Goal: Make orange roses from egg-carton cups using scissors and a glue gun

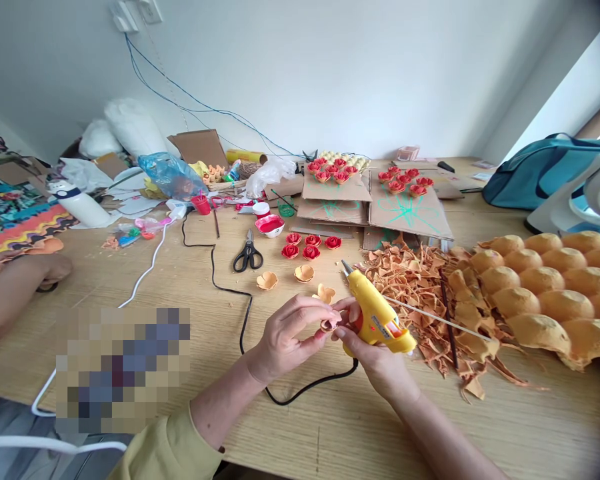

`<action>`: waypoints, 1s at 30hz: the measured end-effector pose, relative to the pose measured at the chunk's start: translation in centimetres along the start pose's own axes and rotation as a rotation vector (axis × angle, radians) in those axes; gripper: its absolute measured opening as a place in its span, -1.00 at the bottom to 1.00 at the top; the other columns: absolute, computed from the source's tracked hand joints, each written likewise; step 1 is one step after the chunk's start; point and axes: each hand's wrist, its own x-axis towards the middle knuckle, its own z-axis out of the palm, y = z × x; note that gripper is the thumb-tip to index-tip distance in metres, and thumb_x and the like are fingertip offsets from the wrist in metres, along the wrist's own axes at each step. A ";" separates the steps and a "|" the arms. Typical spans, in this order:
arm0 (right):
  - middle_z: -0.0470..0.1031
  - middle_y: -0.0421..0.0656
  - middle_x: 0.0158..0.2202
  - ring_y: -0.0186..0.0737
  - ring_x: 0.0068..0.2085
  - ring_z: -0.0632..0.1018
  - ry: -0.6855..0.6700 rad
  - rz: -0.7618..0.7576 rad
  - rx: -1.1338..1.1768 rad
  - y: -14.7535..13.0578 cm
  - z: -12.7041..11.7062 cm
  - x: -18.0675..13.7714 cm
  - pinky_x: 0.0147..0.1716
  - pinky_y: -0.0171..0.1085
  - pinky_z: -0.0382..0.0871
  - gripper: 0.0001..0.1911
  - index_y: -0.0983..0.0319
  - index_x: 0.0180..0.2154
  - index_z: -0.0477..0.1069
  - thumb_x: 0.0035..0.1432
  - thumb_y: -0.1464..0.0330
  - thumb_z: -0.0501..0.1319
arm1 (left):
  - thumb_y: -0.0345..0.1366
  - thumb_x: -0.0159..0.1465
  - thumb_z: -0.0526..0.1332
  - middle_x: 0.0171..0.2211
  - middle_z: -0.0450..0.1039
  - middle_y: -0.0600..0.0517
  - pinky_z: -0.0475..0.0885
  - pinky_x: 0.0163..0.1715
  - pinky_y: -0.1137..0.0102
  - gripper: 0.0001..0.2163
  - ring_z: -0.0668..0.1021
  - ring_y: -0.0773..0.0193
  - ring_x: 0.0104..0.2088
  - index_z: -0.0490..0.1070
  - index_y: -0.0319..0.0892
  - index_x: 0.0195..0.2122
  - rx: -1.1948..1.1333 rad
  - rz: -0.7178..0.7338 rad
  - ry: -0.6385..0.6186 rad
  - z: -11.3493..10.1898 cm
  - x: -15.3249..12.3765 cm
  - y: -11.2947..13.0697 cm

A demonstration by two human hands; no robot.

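Note:
My left hand (290, 333) pinches a small unpainted egg-carton flower (329, 323) just above the wooden table (330, 427). My right hand (367, 347) grips a yellow hot glue gun (377, 313), its nozzle pointing up and away, while the fingertips also touch the flower. The gun's black cord (245, 313) loops back across the table. Three more unpainted flowers (304, 273) lie just beyond my hands, and several red painted flowers (310, 245) sit behind them.
Black scissors (248, 256) and a bowl of red paint (270, 225) lie beyond. Carton scraps (420, 280) and an egg tray (545, 287) fill the right. Cardboard sheets (405, 210) carry more red flowers. Another person's arm (15, 287) rests at left.

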 end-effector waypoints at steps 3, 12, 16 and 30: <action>0.41 -0.23 -0.28 -0.25 -0.26 0.47 0.013 -0.007 0.007 -0.3 0.1 0.1 -0.24 -0.26 0.40 -0.76 0.13 -0.32 0.26 0.13 0.30 0.34 | -0.52 0.25 0.28 -0.19 0.57 -0.02 0.58 -0.14 0.37 -0.70 0.61 0.26 -0.16 0.43 -0.12 -0.02 -0.010 -0.017 -0.001 0.0 -0.1 0.0; 0.39 -0.20 -0.28 -0.31 -0.39 0.44 0.018 0.024 0.008 -0.6 0.4 0.2 -0.39 -0.26 0.43 -0.70 0.14 -0.34 0.25 0.14 0.17 0.34 | -0.44 0.24 0.33 -0.23 0.53 -0.03 0.56 -0.19 0.35 -0.79 0.59 0.25 -0.21 0.45 -0.16 -0.11 -0.100 -0.166 0.036 0.6 -0.5 0.0; 0.36 -0.24 -0.32 -0.39 -0.50 0.37 0.039 0.068 0.016 -0.1 0.3 0.2 -0.53 -0.31 0.32 -0.67 0.14 -0.32 0.25 0.14 0.12 0.34 | -0.44 0.25 0.32 -0.27 0.50 -0.02 0.55 -0.25 0.40 -0.81 0.58 0.29 -0.27 0.44 -0.18 -0.12 -0.173 -0.251 0.018 0.9 -0.5 0.0; 0.26 -0.25 -0.32 -0.43 -0.56 0.19 0.052 0.082 0.071 0.9 0.2 0.2 -0.65 -0.35 0.13 -0.61 0.10 -0.32 0.14 0.12 0.11 0.33 | -0.39 0.25 0.32 -0.28 0.43 0.00 0.57 -0.28 0.41 -0.84 0.55 0.30 -0.30 0.50 -0.17 -0.14 -0.251 -0.412 0.008 1.3 -0.6 0.3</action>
